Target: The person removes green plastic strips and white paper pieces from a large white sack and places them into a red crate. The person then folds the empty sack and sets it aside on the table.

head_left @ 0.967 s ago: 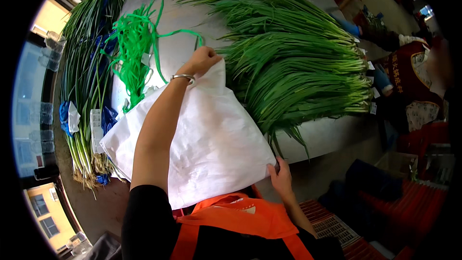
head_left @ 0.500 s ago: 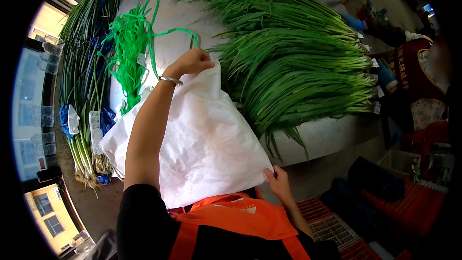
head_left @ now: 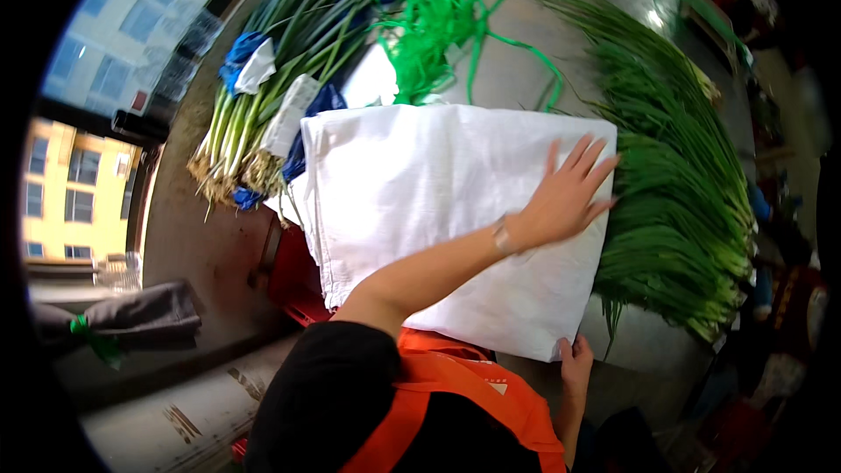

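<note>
A white woven sack [head_left: 420, 184], folded in layers along its left side, lies spread in front of me over the near part of the metal table [head_left: 526, 61]. My left hand [head_left: 565, 197], with a bracelet at the wrist, reaches across it and lies with fingers spread near its far right corner, slightly blurred. At the near right corner, my right hand [head_left: 576, 363] pinches the sack's edge between thumb and fingers. Green straps [head_left: 429, 35] lie in a tangled heap just beyond the sack's far edge. Bundles of green leafy stalks [head_left: 674, 201] lie to its right.
Long-leaved green onions [head_left: 254, 114] with roots and blue wrapping lie on the left. A grey rolled cloth [head_left: 149, 314] tied with green sits at lower left by the window. People work along the table's right side.
My view has turned left. The sack, rumpled before, now lies flatter and squarer. My left hand has let go of its far edge and opened over it; my right hand still grips the near corner.
</note>
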The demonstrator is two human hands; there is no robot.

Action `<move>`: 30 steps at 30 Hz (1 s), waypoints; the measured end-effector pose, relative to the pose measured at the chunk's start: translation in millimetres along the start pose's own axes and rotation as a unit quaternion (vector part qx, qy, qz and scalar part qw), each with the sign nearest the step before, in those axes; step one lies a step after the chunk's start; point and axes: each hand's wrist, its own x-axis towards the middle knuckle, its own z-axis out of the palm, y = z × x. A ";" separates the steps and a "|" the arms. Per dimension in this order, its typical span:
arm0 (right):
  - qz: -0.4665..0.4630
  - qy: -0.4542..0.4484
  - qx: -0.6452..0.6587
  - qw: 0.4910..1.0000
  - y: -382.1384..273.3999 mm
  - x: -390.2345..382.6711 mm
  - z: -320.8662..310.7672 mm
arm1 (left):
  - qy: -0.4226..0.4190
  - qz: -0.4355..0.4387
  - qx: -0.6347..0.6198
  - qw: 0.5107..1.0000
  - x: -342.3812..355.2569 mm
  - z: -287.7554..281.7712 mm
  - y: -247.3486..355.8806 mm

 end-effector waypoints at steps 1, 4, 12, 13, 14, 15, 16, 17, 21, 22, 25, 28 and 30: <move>-0.030 0.023 0.025 0.999 0.8 5.0 0.5 | -0.043 -0.016 0.008 0.999 -33.4 -36.3 3.1; 0.032 -0.039 0.022 0.998 -28.1 4.2 6.1 | -0.065 -0.152 0.118 0.979 -141.0 -97.1 -22.6; 0.035 -0.007 -0.152 0.988 -29.5 9.5 13.8 | 0.251 -0.486 0.141 0.825 -287.6 -169.2 -202.6; 0.037 -0.017 -0.159 0.986 -37.4 7.9 17.1 | 0.242 -0.502 0.083 0.826 -289.7 -175.8 -216.6; 0.043 -0.023 -0.162 0.986 -42.4 3.7 21.1 | 0.226 -0.514 0.022 0.827 -292.0 -181.4 -228.5; 0.045 -0.029 -0.153 0.987 -46.8 -1.5 24.0 | 0.258 -0.486 0.006 0.835 -286.4 -190.3 -229.9; 0.048 -0.034 -0.143 0.988 -53.4 -5.6 27.5 | 0.288 -0.458 -0.012 0.841 -282.2 -200.5 -229.4; 0.049 -0.035 -0.134 0.989 -59.4 -9.1 27.6 | 0.318 -0.428 -0.034 0.845 -275.1 -209.8 -228.4; 0.049 -0.081 -0.222 0.970 -41.9 0.8 37.3 | 0.336 -0.412 0.039 0.846 -271.8 -248.1 -240.7; 0.004 -0.108 -0.161 0.981 -31.9 6.3 43.6 | 0.272 -0.448 0.091 0.847 -279.0 -241.2 -254.8; 0.023 -0.046 -0.152 0.987 -61.1 3.1 71.6 | 0.208 -0.420 0.154 0.869 -323.9 -201.2 -309.7; 0.030 -0.009 -0.043 0.999 -49.9 11.8 69.6 | 0.207 -0.467 0.243 0.825 -283.5 -191.5 -240.6; 0.085 -0.028 -0.033 0.995 -50.7 23.4 62.5 | 0.193 -0.402 0.264 0.855 -256.9 -181.6 -210.2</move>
